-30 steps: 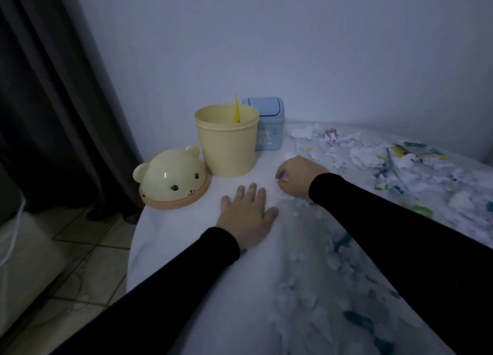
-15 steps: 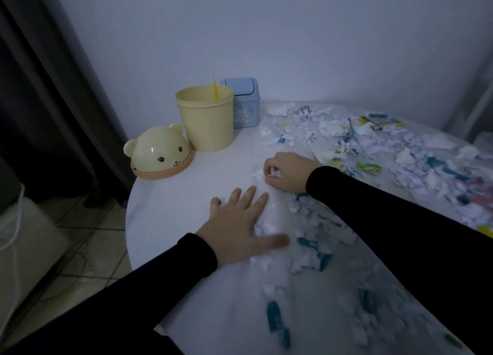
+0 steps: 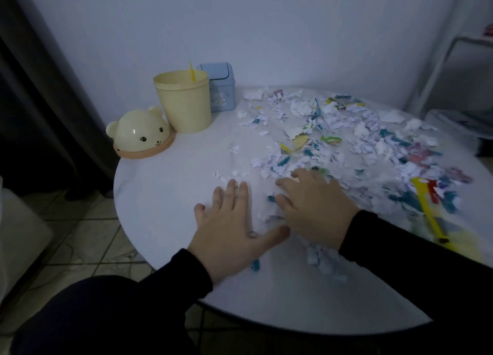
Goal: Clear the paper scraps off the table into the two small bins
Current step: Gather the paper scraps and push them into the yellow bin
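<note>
White and coloured paper scraps [image 3: 346,141] cover the right and middle of the round white table [image 3: 165,194]. An open yellow bin [image 3: 184,101] stands at the back left, with a small blue lidded bin [image 3: 220,88] just behind it. My left hand [image 3: 232,229] lies flat on the table, fingers spread, thumb out toward the right. My right hand [image 3: 312,208] rests palm down on scraps beside it, fingers bent over a small heap. Whether it holds any scrap is hidden.
A cream bear-shaped lid [image 3: 141,133] lies on the table left of the yellow bin. A yellow strip [image 3: 429,210] lies among scraps at the right. A dark curtain hangs at the left, tiled floor below, and a white frame stands at the far right.
Both hands have drawn back toward the table's front edge. My right hand left the spot near the bins and now lies palm down next to my left hand. The view has pulled back.
</note>
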`<state>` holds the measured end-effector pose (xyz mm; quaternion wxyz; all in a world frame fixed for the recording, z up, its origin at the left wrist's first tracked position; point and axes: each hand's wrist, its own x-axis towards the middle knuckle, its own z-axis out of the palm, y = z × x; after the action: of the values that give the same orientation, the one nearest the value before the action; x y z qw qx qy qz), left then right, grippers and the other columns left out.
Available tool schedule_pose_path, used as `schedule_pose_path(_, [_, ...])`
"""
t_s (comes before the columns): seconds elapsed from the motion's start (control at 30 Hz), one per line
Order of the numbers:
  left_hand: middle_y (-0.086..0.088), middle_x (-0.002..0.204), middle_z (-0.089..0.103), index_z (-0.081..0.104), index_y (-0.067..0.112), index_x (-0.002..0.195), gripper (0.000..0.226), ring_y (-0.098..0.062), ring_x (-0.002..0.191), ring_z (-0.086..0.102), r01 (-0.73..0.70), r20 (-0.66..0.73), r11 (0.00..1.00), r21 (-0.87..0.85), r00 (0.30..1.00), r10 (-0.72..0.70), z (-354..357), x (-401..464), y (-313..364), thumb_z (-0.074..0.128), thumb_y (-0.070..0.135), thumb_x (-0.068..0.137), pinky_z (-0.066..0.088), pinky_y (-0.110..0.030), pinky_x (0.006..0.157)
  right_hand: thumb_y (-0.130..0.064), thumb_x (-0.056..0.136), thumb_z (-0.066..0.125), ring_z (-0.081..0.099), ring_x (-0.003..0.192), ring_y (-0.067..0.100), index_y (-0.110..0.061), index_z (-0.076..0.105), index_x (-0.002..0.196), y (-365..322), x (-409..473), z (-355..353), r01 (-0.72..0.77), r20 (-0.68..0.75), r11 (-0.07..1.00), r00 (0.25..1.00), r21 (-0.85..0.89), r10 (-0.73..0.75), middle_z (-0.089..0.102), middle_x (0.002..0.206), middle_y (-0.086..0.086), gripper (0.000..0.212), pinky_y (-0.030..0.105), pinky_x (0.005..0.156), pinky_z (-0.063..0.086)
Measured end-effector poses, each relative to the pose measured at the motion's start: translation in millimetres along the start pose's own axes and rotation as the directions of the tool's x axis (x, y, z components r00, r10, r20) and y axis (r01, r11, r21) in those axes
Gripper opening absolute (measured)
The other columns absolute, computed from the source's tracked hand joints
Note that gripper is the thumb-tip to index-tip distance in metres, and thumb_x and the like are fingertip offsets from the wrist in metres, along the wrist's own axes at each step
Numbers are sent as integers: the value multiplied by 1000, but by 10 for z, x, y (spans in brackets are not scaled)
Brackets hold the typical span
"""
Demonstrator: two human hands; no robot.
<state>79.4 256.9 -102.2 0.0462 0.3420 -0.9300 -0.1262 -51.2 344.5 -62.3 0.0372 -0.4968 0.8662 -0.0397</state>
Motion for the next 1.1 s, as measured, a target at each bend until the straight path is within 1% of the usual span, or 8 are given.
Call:
schedule_pose_path(0.13, [-1, 160, -11, -8, 23, 150, 113, -24, 147, -6, 42, -16, 995, 86, 999, -41, 128, -28, 73, 21, 92, 66, 8, -53, 113, -51, 98, 21, -3, 147, 31, -38, 13, 149, 94, -287, 282, -96, 52, 993, 994, 62, 93, 2, 160, 3, 53, 57, 114, 7])
schedule_pose_path(0.37, [-4, 160, 3, 3, 30, 151, 91, -27, 146, 7, 112, -94, 987, 115, 990, -101, 84, 346, -77, 25, 80, 78, 10, -54, 110, -62, 94, 19, -1, 146, 34, -37, 13, 149, 199, 96, 409, -82, -46, 995, 995, 55, 85, -1, 160, 5, 62, 58, 113, 10])
schedule_pose_path(0.5, [0, 151, 33, 37, 21, 142, 69, -14, 139, 29, -51, -167, 995, -83, 985, 36, -10, 582, -124, 45, 62, 87, 19, -37, 110, -55, 96, 32, 11, 145, 31, -30, 29, 145, 199, 487, 307, -70, -132, 997, 989, 20, 72, 16, 157, 4, 55, 55, 110, 18])
schedule_pose_path(0.57, [1, 140, 49, 53, 17, 130, 54, -14, 131, 42, -93, -268, 956, -280, 963, 15, -57, 640, -104, 53, 51, 89, 30, -29, 108, -52, 96, 34, 26, 139, 27, -28, 43, 135, 175, 544, 243, -56, -196, 998, 979, 36, 62, 33, 149, 1, 47, 52, 107, 25])
schedule_pose_path(0.63, [3, 135, 54, 58, 21, 123, 45, -18, 125, 46, -56, -355, 955, -290, 934, -53, -100, 638, -61, 50, 50, 91, 34, -34, 105, -46, 99, 33, 40, 129, 22, -27, 52, 127, 152, 505, 189, -48, -293, 994, 953, 96, 74, 45, 138, -3, 39, 47, 103, 30])
schedule_pose_path(0.77, [-1, 155, 21, 25, 34, 145, 68, -25, 139, 22, 119, -179, 992, -36, 976, -124, -18, 489, 41, 32, 68, 87, 21, -47, 108, -44, 99, 30, 35, 132, 26, -29, 43, 135, 119, 331, 248, -130, -282, 986, 947, 103, 154, 38, 143, 2, 41, 46, 103, 29])
schedule_pose_path(0.87, [-5, 160, -2, -2, 35, 150, 85, -29, 146, 2, 144, -47, 985, 91, 989, -140, 88, 497, 65, 24, 78, 81, 10, -54, 112, -55, 97, 25, 3, 146, 35, -35, 13, 150, 104, 338, 406, -201, -100, 972, 972, 124, 214, 1, 160, 8, 58, 58, 111, 13])
schedule_pose_path(1.1, [-4, 160, -4, 1, 37, 150, 89, -30, 147, -1, 119, -98, 985, 125, 989, -107, 14, 1033, -105, 28, 81, 78, 3, -57, 112, -59, 95, 21, -12, 145, 38, -38, 5, 151, 172, 889, 430, -171, -127, 983, 976, 66, 178, -14, 159, 8, 61, 64, 110, -3])
